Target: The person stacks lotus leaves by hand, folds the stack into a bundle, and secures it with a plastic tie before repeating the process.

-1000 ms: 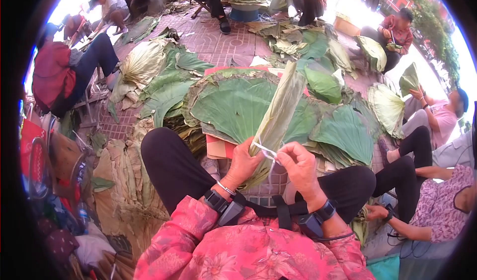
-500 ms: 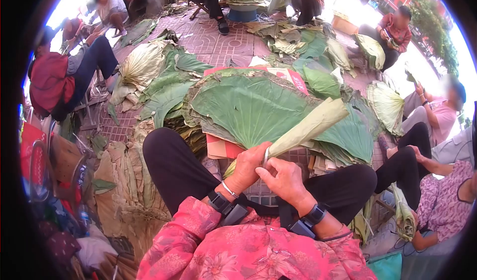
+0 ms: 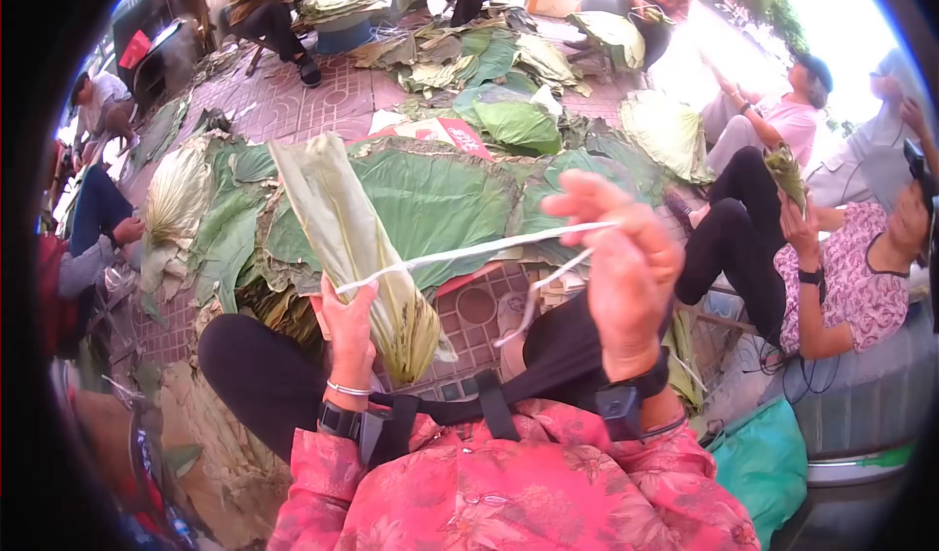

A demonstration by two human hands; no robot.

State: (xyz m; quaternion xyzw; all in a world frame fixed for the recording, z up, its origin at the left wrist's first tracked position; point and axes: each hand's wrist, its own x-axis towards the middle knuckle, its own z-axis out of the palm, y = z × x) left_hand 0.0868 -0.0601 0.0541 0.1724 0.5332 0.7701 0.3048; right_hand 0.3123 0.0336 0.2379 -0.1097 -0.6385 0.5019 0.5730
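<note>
Pale green, long folded-leaf bundle (image 3: 342, 204) tilts in the left hand (image 3: 344, 331), fingers closed on its lower left edge. Thin white string (image 3: 479, 250) crosses the bundle before broad green leaves (image 3: 445, 199), pulled taut by the right hand's (image 3: 631, 277) blurred, partly curled fingers.

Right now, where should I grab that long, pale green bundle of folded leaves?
Probably round the upper half of the bundle, coming from its left. That stretch is long and bare, leaning leftward above the left hand. The thin white string crosses lower down and runs off rightward to the right hand, so reaching from there might snag it.
</note>
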